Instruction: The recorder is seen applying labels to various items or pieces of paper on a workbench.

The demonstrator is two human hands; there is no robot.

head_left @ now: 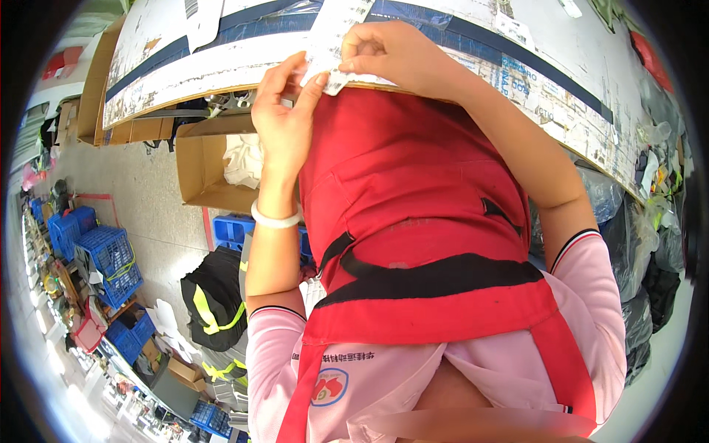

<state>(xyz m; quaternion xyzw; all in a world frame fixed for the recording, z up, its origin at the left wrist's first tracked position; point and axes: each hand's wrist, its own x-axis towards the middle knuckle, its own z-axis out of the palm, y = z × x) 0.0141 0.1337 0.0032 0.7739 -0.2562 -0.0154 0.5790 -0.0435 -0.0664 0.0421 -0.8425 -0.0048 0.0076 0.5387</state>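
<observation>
A white strip of printed barcode labels (330, 35) lies over the near edge of the worktable, its lower end between my hands. My right hand (395, 57) is closed, thumb and forefinger pinching the strip's right edge near that end. On the other side, my left hand (284, 118) has its thumb against the strip's lower left edge and its fingers curled, their tips partly hidden. Another white barcode tag (202, 22) lies farther left on the table.
The worktable (244, 77) has a worn white top with dark blue tape across it. Below its edge stands an open cardboard box (201, 166) with white material inside. Dark plastic bags (628, 244) are piled at right. Blue crates (111, 258) and a black bundle (214, 295) are at left.
</observation>
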